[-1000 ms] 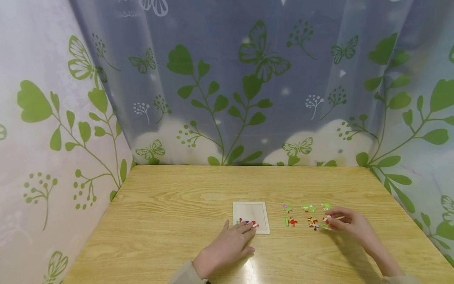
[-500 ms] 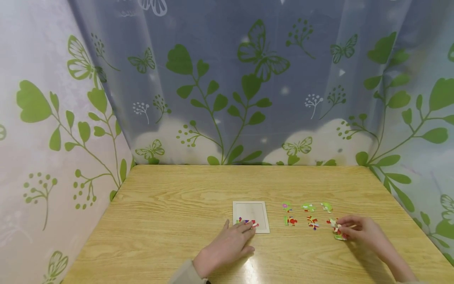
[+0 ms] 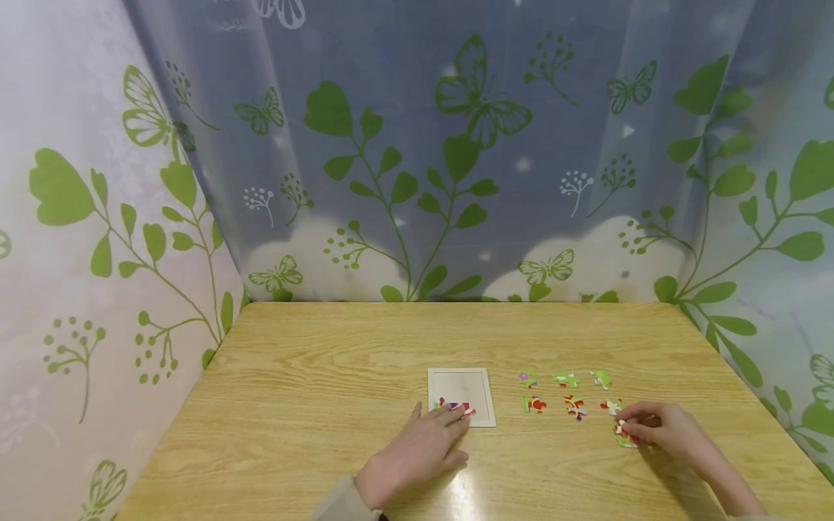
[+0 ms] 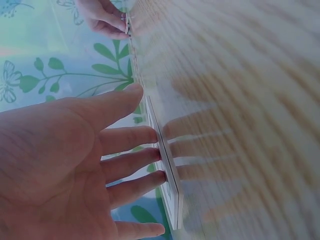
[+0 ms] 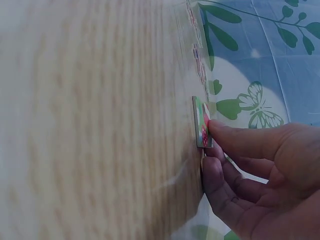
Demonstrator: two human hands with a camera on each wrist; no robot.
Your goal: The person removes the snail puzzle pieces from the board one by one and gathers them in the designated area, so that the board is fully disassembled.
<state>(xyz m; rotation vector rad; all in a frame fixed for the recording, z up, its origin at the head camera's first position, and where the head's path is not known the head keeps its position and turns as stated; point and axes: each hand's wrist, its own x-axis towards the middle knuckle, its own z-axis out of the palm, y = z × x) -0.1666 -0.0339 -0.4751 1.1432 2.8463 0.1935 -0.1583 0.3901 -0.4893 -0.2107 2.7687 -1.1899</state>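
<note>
My left hand (image 3: 420, 445) lies with straight fingers over the lower part of a pale puzzle tray (image 3: 490, 394). In the left wrist view its fingertips rest at the tray's edge (image 4: 172, 195). Colourful puzzle pieces (image 3: 456, 407), purple, red and white, sit inside the tray's lower end, partly hidden by the fingers. Over at the right, my right hand (image 3: 671, 433) pinches a green, red and white puzzle piece (image 3: 627, 440) close to the table. The right wrist view shows the thumb on that piece (image 5: 203, 125), with the index finger curled just below.
Several loose puzzle pieces lie in two rows right of the tray, among them a green one (image 3: 601, 378) and a red one (image 3: 537, 405). One white and green piece (image 3: 612, 407) lies just beyond the right fingertips. A patterned curtain (image 3: 391, 217) borders the wooden table (image 3: 313, 362).
My right hand has drawn the pinched piece rightward and nearer to me, away from the white and green piece beside it. The left hand has stayed on the tray.
</note>
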